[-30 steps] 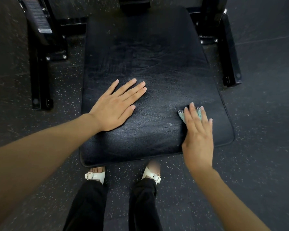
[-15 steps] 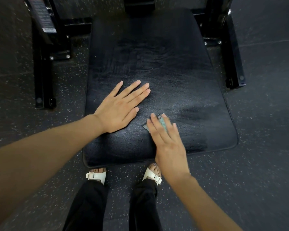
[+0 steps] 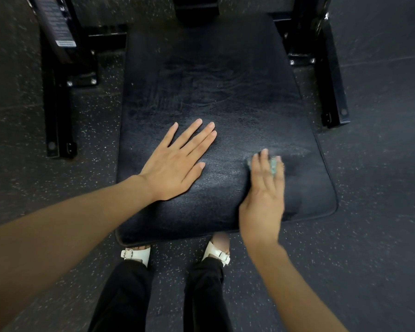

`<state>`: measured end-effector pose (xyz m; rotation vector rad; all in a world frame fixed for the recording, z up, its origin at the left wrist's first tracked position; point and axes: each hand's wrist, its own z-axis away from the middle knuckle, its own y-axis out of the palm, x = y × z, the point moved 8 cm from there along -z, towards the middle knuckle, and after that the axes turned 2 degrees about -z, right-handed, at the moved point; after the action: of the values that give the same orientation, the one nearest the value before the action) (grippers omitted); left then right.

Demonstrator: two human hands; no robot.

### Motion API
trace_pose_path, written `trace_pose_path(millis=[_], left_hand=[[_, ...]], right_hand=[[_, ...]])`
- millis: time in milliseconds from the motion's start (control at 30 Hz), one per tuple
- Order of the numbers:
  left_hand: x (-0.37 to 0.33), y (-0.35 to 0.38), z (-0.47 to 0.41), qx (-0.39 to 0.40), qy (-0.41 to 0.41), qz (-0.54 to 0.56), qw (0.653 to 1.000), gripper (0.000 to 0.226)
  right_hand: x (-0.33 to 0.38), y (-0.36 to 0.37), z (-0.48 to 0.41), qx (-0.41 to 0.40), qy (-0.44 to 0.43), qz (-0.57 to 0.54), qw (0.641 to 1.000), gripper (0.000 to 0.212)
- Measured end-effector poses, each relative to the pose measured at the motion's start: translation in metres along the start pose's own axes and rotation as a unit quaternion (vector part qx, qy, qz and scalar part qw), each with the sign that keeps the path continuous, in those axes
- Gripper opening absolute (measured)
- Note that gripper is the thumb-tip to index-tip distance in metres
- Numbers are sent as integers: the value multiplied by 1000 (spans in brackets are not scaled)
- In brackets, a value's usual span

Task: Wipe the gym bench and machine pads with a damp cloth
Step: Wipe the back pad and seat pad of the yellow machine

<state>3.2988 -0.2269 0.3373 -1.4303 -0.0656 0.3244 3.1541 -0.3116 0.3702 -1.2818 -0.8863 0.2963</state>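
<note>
Two hands are laid on the black bench pad. The left hand is spread flat near the pad's middle, fingers straight and wide. The right hand, blurred, is pressed with straight fingers onto a small teal cloth on the pad's near right part. The pad is flanked by black frame legs on speckled floor.

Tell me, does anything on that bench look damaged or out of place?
Nothing stands out. The bench pad looks whole, only streaky beside the cloth under the right hand; the left hand rests flat on it.
</note>
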Motion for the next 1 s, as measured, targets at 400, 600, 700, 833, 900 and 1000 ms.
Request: trace_pose_path(millis=[400,600,700,833,900,1000], left_hand=[[-7,-1,-6,1,7,12,1000,61],[-14,-1,-12,9,9,9,1000,61],[-17,-1,-15,9,7,8,1000,61],[-24,-1,-21,8,5,9,1000,61],[-27,-1,-23,7,5,8,1000,61],[-32,-2,-27,3,8,11,1000,61]], right_hand=[[10,8,9,85,-129,77,985,89],[-74,-30,-24,61,-37,77,994,84],[-92,-38,-33,37,13,55,998,78],[-74,-31,-24,-13,9,8,1000,73],[-51,-21,-14,8,-45,-20,999,75],[-7,6,13,121,-150,92,977,82]])
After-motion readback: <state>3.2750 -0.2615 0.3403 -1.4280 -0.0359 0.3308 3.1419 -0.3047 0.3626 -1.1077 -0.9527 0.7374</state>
